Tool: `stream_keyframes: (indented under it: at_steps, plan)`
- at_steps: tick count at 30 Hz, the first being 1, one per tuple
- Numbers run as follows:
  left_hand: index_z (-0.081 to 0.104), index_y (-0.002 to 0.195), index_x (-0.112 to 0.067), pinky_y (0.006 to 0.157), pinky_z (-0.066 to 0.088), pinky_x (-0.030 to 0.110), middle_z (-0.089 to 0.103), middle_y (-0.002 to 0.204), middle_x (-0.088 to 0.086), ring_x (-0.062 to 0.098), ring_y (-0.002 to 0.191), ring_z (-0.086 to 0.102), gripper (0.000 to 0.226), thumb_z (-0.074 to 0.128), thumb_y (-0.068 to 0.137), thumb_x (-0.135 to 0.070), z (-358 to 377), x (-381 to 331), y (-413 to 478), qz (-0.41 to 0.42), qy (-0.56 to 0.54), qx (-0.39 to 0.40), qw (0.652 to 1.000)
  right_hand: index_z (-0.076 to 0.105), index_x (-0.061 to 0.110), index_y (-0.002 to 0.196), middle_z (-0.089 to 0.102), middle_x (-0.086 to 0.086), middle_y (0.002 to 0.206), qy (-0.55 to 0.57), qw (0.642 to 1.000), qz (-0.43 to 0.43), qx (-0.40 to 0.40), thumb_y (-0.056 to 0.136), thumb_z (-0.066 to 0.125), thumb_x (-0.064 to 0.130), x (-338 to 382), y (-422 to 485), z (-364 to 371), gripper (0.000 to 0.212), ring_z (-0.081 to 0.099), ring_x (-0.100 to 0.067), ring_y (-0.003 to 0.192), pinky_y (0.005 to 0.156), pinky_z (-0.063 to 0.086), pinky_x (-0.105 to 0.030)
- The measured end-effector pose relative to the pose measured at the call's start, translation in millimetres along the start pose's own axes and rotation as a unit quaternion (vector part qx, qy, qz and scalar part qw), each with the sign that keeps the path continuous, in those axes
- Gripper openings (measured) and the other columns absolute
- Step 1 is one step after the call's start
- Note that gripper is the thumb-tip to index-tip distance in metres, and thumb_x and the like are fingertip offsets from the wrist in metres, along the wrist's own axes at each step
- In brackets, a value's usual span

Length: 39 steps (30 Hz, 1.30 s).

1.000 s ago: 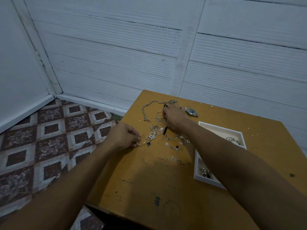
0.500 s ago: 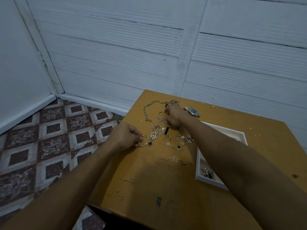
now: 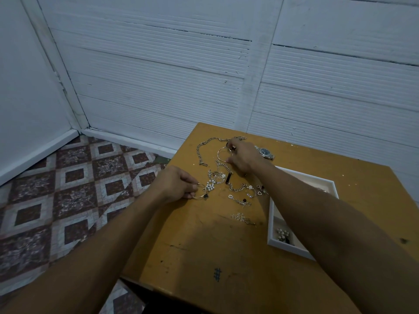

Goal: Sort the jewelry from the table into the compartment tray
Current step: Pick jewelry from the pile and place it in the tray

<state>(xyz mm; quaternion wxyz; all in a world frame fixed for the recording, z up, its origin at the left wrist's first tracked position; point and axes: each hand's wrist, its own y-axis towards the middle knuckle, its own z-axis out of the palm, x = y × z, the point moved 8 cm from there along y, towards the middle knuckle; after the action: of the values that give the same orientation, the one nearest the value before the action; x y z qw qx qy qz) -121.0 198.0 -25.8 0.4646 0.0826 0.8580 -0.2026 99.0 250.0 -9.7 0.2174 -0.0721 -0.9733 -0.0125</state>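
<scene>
Left hand [image 3: 179, 184] pinches a thin gold hoop [image 3: 205, 191] near the surface's [image 3: 204, 245] left edge, pearl cluster [image 3: 210, 185] just beside it; right hand [image 3: 243, 158] is further back, fingers [image 3: 231, 146] pinching a bigger hoop [image 3: 218, 155] next to the long chain [image 3: 204, 148]; watch [image 3: 265, 152] lies just past that hand; white tray [image 3: 292, 249] on the right, mostly behind the forearm, with some pearly bits [image 3: 282, 234] in its near compartment.

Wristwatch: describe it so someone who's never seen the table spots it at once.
On the yellow-brown wooden table, look toward the far edge, beyond the white compartment tray. The wristwatch lies there just right of the right hand. It alone has a round dark dial on a metal band; its neighbours are chains, hoops and pearl clusters.
</scene>
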Motion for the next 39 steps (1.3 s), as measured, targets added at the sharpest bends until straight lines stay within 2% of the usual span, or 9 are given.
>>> stream_keyframes:
  at_steps: [3,7,10,14,17,23,26,32,39]
  plan:
    - [0.071,0.103,-0.002,0.060,0.056,0.016,0.072,0.080,0.010,0.011,0.064,0.065,0.016,0.065,0.088,-0.003,2,-1,-1,-0.004,-0.015,0.012,1.000,0.062,0.019,0.117,0.062,-0.007,0.121,0.015,1.000,0.000,-0.024,0.089,0.067,0.020,-3,0,-3,0.028,0.056,-0.021,0.098,0.089,0.046,-0.034]
    - [0.070,0.103,0.001,0.059,0.056,0.016,0.071,0.084,0.015,0.013,0.066,0.063,0.016,0.063,0.088,0.000,4,-2,-4,-0.009,-0.032,0.020,0.999,0.064,0.017,0.112,0.063,-0.007,0.118,0.004,1.000,0.022,-0.021,0.093,0.060,0.021,-8,-2,0,0.020,0.057,-0.023,0.106,0.095,0.048,-0.041]
    - [0.070,0.103,0.002,0.058,0.055,0.015,0.071,0.086,0.016,0.013,0.066,0.063,0.017,0.064,0.088,0.001,4,-1,-4,-0.011,-0.034,0.018,0.999,0.060,0.019,0.124,0.060,-0.006,0.127,-0.003,1.000,0.020,-0.009,0.093,0.056,0.024,-4,0,3,0.031,0.054,-0.026,0.116,0.103,0.042,-0.049]
    - [0.071,0.102,-0.001,0.064,0.057,0.019,0.072,0.085,0.014,0.013,0.067,0.064,0.016,0.065,0.088,-0.001,4,1,-2,-0.014,-0.026,0.011,1.000,0.042,0.027,0.144,0.046,-0.008,0.145,-0.050,0.995,0.020,0.089,0.085,0.060,0.029,0,7,16,0.062,0.045,-0.031,0.130,0.107,0.037,-0.053]
    - [0.071,0.101,-0.002,0.064,0.057,0.018,0.072,0.084,0.013,0.012,0.066,0.063,0.015,0.065,0.087,-0.002,4,2,-2,-0.015,-0.026,0.009,1.000,0.045,0.029,0.141,0.046,-0.008,0.145,-0.067,0.992,0.010,0.105,0.088,0.061,0.033,-2,11,21,0.056,0.043,-0.031,0.131,0.107,0.036,-0.054]
    - [0.072,0.101,-0.003,0.068,0.058,0.021,0.073,0.084,0.012,0.012,0.067,0.065,0.015,0.066,0.087,-0.004,3,3,-1,-0.011,-0.018,0.004,1.000,0.044,0.015,0.118,0.055,-0.005,0.110,-0.029,0.998,0.004,0.051,0.086,0.071,0.023,-1,10,10,0.043,0.052,-0.024,0.099,0.086,0.044,-0.037]
    - [0.072,0.101,-0.003,0.067,0.058,0.021,0.073,0.084,0.011,0.011,0.067,0.065,0.015,0.066,0.087,-0.004,3,3,-1,-0.009,-0.019,0.005,1.000,0.048,0.019,0.113,0.060,-0.009,0.111,-0.010,1.000,-0.007,0.011,0.086,0.069,0.018,-1,7,3,0.034,0.055,-0.026,0.096,0.087,0.048,-0.041]
    - [0.073,0.101,-0.004,0.066,0.058,0.019,0.073,0.086,0.013,0.011,0.067,0.065,0.015,0.066,0.087,-0.004,3,3,-2,-0.005,-0.019,0.003,1.000,0.071,0.012,0.110,0.065,-0.009,0.118,0.037,0.997,0.002,-0.071,0.093,0.059,0.008,-8,2,-10,0.022,0.060,-0.021,0.097,0.084,0.049,-0.029]
    - [0.074,0.097,-0.007,0.068,0.058,0.021,0.073,0.087,0.013,0.013,0.070,0.065,0.012,0.067,0.087,-0.005,4,3,1,-0.005,-0.011,0.008,1.000,0.074,0.020,0.102,0.069,0.000,0.114,0.058,0.994,0.013,-0.088,0.089,0.063,0.019,-8,-1,-32,0.017,0.061,-0.018,0.103,0.085,0.050,-0.032]
